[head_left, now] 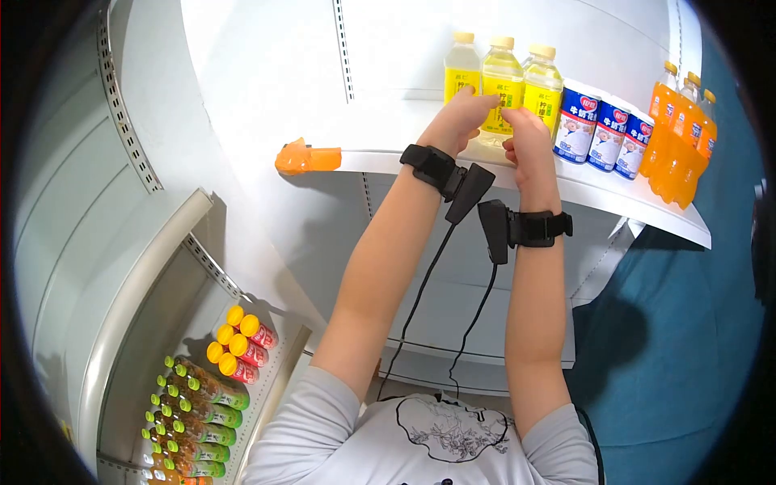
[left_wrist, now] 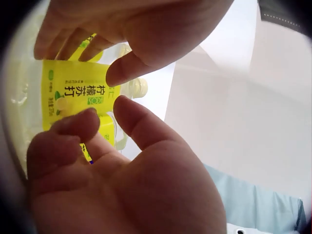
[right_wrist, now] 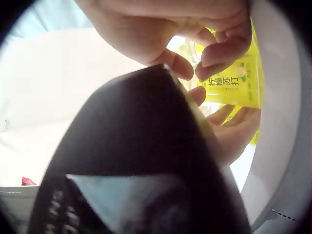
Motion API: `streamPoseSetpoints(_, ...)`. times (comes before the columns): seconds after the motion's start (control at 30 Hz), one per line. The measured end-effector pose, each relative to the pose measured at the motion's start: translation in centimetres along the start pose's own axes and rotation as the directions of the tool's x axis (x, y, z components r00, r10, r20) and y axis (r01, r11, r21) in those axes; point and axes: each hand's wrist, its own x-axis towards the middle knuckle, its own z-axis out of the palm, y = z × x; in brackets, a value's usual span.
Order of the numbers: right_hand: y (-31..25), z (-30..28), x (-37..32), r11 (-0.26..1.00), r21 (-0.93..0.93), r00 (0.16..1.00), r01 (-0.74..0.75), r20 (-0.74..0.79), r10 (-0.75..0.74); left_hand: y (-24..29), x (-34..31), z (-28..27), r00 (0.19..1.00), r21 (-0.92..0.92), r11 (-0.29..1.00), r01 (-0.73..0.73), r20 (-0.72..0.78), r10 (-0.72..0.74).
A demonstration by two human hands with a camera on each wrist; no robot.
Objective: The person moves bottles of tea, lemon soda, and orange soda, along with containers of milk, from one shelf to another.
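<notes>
Lemon soda bottles with yellow labels stand on the upper white shelf, with a middle bottle (head_left: 502, 71) in front of my hands. My left hand (head_left: 459, 120) is at its left side, fingers extended and thumb across the label in the left wrist view. On the other side, my right hand (head_left: 532, 145) has loosely bent fingers near the label and holds nothing visible. Both thumb tips overlap the label, close to each other. A left bottle (head_left: 462, 61) and a right bottle (head_left: 542, 85) flank the middle one; another cap shows behind the right one.
Blue-and-white cans (head_left: 608, 133) line up to the right, then orange soda bottles (head_left: 683, 145) by the shelf end. An orange object (head_left: 307, 157) sits at the shelf's left corner. Lower left, a shelf holds yellow-capped red bottles (head_left: 250, 356) and green-capped bottles (head_left: 202, 428). Cables (head_left: 420, 291) hang from both wrists.
</notes>
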Motion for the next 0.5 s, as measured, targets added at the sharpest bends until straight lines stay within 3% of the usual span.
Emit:
streamPoseSetpoints(0.17,1.9,0.2,1.4,0.991,-0.095,0.990,0.099,-0.087,-0.107,1.4,-2.3,0.1,0.999,0.174,0.984,-0.038,-0.015,0.041)
streamPoseSetpoints(0.23,0.9,-0.3,-0.8,0.994,0.035,0.992,0.105,-0.071,-0.103,1.3,-2.8,0.0,0.996,0.244,0.968,-0.060,-0.046,0.074)
streamPoseSetpoints(0.47,0.6,-1.1,-4.7,0.983,0.014,0.977,0.182,-0.112,-0.179,0.5,-7.9,0.1,0.982,0.168,0.969,-0.179,-0.034,0.187)
streamPoseSetpoints(0.5,1.0,-1.2,-4.8,0.963,-0.059,0.951,0.264,-0.152,-0.270,0.4,-8.7,0.2,0.976,0.124,0.972,-0.197,-0.063,0.206)
